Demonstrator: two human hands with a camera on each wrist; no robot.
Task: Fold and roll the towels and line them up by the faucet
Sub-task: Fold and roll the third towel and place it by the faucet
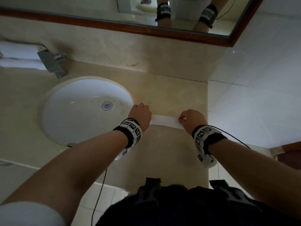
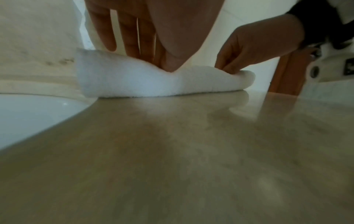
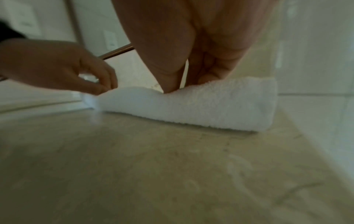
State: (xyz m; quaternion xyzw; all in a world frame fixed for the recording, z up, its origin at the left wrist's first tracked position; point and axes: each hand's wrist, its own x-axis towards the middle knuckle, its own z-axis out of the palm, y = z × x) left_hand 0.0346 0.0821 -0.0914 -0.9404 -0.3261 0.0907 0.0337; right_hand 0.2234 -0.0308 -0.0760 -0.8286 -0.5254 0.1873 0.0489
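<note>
One towel in hand: white towel (image 1: 164, 121) lies as a narrow band on the counter (image 1: 162, 152), at about 3 o'clock of the sink (image 1: 84, 110), long axis running L-R between both hands.
Left hand: left hand (image 1: 140, 115) is on the towel's L end, thumb dug into the top, fingers (image 2: 132, 37) hanging down behind it; looks like a pinch of the upper layer. Grips towel.
Right hand: right hand (image 1: 192, 119) is at the R end, thumb and fingers closed on the top edge. Also gripping towel.
Shape now: wrist views show a low, fat fold or partial roll, top edge dented under each thumb, humped between them. Can't tell if it's a fold or first turn of a roll.
Handling, judged: soft terry, light, no stiffness; sags wherever unsupported, so middle will bulge if only the ends are driven. Not fragile. Pile grips skin OK but cloth may skid on the glossy counter.
Where to hold: both ends of the leading edge, thumbs on top, fingers behind; keep even pressure so roll stays straight, not coned.
Done so far: white towels, prob. rolled, (image 1: 19, 56) sit behind the faucet (image 1: 52, 62), at approx 10 o'clock of the sink.
Target spot: by faucet, well apart from this towel.
Risk, judged: roll loosens when lifted; carry w/ loose flap tucked under.
</note>
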